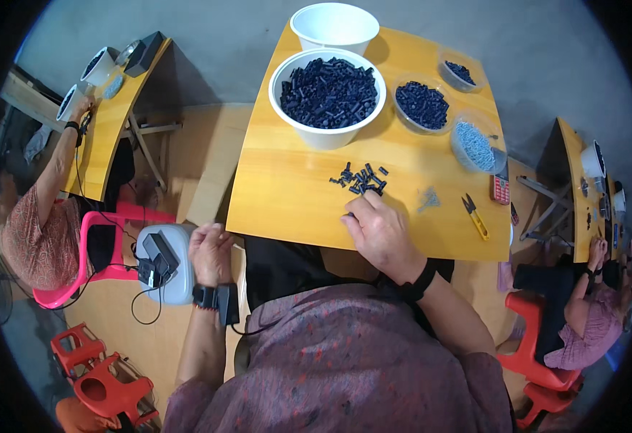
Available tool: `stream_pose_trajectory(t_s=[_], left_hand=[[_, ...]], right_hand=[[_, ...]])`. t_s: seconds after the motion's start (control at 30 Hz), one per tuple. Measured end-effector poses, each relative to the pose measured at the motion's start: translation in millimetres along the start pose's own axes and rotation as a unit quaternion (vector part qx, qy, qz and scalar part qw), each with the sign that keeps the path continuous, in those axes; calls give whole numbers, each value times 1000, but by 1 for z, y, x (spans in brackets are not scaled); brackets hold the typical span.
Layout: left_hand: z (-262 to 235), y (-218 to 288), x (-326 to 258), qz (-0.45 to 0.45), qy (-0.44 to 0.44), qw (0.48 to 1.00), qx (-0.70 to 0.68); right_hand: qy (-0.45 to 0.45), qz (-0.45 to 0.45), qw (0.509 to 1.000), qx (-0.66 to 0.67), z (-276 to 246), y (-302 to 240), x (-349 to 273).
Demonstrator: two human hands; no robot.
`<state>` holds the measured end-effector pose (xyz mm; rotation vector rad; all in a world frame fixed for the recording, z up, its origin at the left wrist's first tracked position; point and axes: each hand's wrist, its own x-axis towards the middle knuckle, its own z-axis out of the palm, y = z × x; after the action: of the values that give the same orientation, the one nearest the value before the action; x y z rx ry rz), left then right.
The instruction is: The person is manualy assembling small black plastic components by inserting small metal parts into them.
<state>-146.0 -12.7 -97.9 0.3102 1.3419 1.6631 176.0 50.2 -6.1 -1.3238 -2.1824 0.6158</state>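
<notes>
My right hand (379, 229) rests on the yellow table (287, 195) near its front edge, thumb and fingers drawn together. A dark bit shows at its fingertips, too small to make out. Just beyond it lies a loose pile of small black tubular pieces (361, 178). My left hand (211, 254) is off the table, by its front left corner, with curled fingers; whatever they hold, if anything, is hidden. Right of my right hand are a little heap of small pale pins (428, 198) and yellow-handled thread snips (477, 216).
A white bucket (327, 136) full of black pieces stands before another white bucket (335, 22). Clear bowls at right hold black pieces (422, 105) and blue-grey pins (473, 146). A red keypad phone (501, 189) lies at the edge. Co-workers sit at side tables; a grey stool (179, 278) is left.
</notes>
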Motion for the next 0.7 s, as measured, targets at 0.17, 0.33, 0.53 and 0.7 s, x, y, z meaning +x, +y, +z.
stream_pose_trajectory(t_s=[0.17, 0.33, 0.53, 0.7], left_hand=[[-9, -24, 19, -97, 36, 993, 65], [-1, -8, 12, -3, 113, 992, 63], [59, 28, -37, 207, 37, 966, 148], [112, 30, -83, 190, -133, 953, 195]], right_hand=[[23, -30, 997, 64, 2, 14, 1], [-18, 111, 938, 327, -6, 19, -8], [-49, 145, 858, 490, -14, 13, -5], [-8, 137, 810, 570, -20, 10, -9]])
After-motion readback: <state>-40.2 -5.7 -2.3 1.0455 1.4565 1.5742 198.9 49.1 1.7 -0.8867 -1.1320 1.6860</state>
